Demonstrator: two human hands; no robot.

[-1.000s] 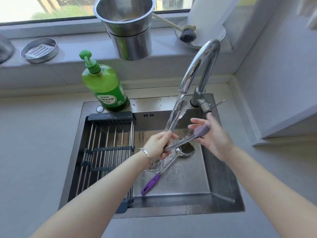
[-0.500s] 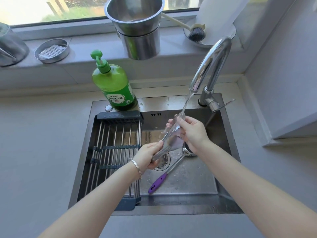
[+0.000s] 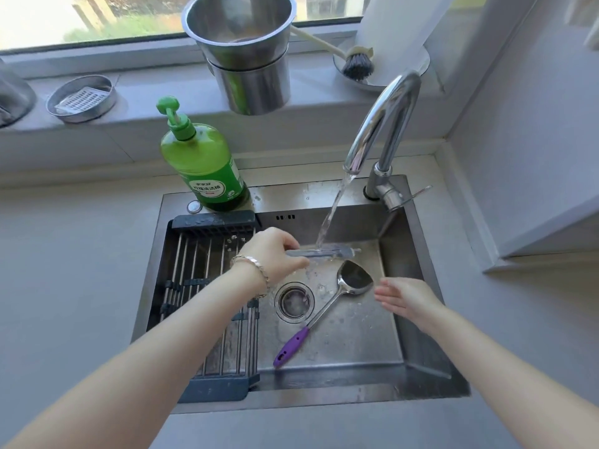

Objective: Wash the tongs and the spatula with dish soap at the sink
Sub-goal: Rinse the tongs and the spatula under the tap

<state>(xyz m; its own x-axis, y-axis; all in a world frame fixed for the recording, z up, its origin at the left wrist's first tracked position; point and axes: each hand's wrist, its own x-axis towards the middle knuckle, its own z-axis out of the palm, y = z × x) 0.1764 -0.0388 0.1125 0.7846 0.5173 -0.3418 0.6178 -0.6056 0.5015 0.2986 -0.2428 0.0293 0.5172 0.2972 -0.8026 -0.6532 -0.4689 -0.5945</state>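
My left hand [image 3: 275, 254] grips the tongs [image 3: 324, 252] level under the water stream [image 3: 331, 214] so it rinses them. My right hand [image 3: 405, 299], fingers slack and empty, hovers near the spatula [image 3: 353, 280], ready to help.

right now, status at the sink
Left hand grips tongs under the water stream. Right hand open, empty. Spatula lies in the sink, nothing blocking it.

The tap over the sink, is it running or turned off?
Running. A stream of water falls from the tap onto the tongs, which the left hand holds beneath the spout.
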